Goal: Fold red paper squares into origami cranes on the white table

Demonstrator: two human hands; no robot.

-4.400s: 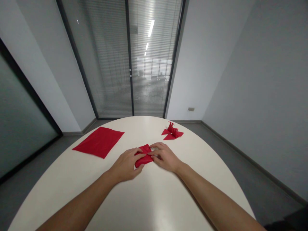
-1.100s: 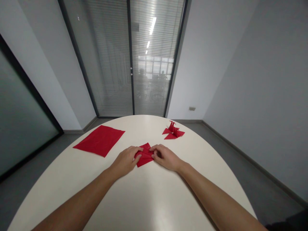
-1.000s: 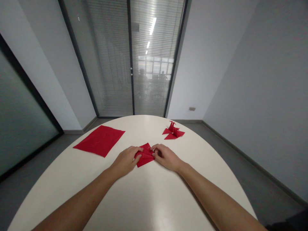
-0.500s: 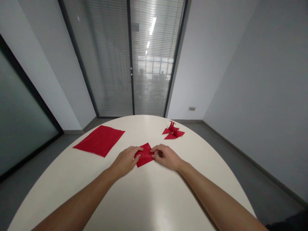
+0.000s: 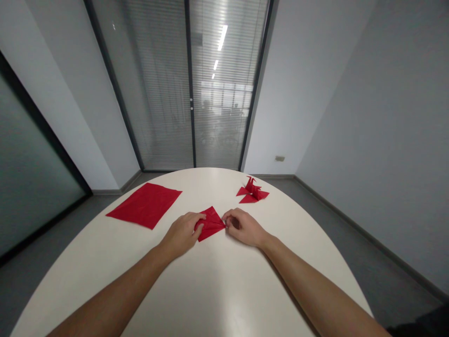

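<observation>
A piece of folded red paper (image 5: 212,223) lies on the table between my hands, with creases running toward its right corner. My left hand (image 5: 184,232) grips its left side, thumb in front and fingers on top, hiding that edge. At the right corner, my right hand (image 5: 242,228) is closed in a pinch at the paper's tip; the fingertips cover the exact contact. Behind my right hand stand red folded paper cranes (image 5: 252,189), overlapping so that I cannot tell them fully apart.
On the left of the round white table (image 5: 210,290) lies a flat, unfolded sheet of red paper (image 5: 145,206). Beyond the far edge are a glass partition with blinds (image 5: 164,117) and a grey wall with a socket plate (image 5: 279,158).
My right fingers have moved off the paper's middle to its right corner, which now shows as a narrow point. The paper has shifted slightly left; my left hand stays on it.
</observation>
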